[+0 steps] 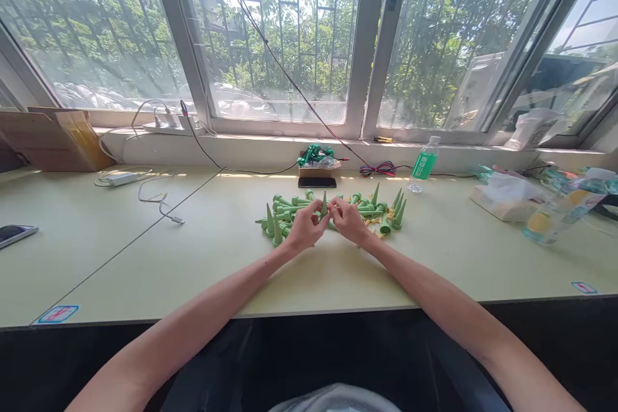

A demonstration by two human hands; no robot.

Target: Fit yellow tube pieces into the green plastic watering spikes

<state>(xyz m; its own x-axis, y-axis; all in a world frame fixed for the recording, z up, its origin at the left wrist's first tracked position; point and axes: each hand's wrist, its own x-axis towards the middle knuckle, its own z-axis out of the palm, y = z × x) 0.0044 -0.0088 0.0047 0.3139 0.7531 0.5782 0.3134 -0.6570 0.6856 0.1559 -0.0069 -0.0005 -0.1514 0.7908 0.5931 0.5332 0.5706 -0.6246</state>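
Over the middle of the table, my left hand (307, 226) is closed around a green plastic spike (324, 205), its pointed end up. Close beside it, my right hand (348, 219) has its fingers pinched together at the spike's side; what they hold is too small to make out. Around and behind both hands lies a heap of similar green spikes (290, 203), some lying flat, others standing point up. On the right, more upright green spikes (398, 214) stand at the heap's edge. Small yellowish pieces (374, 225) are scattered among them near my right hand.
A black phone (317, 183) lies behind the heap, before a small box (318, 172) of green-wrapped items. Right of these stand a water bottle (423, 166) and a tissue box (502, 201). A white cable (161, 205) and a cardboard box (53, 138) are at left.
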